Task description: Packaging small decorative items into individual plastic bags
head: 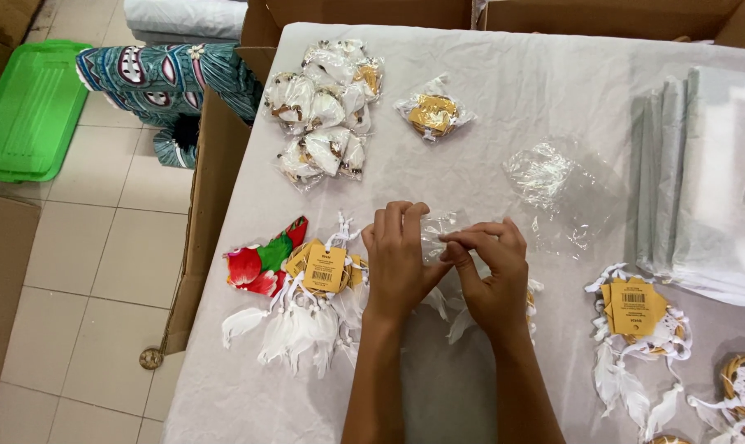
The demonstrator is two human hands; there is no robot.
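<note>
**Both hands pinch a clear bag at mid-table**

Here, at the centre of the frame, the left hand (399,255) and right hand (489,267) each pinch the small clear crinkled plastic bag (440,227) between fingertips. The bag lies between them, just above the knuckles, its long axis running left to right. White-feathered ornaments with yellow card tags (310,300) lie just left of the left hand.

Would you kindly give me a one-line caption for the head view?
Left hand and right hand pinch a clear plastic bag over a white-clothed table.
</note>
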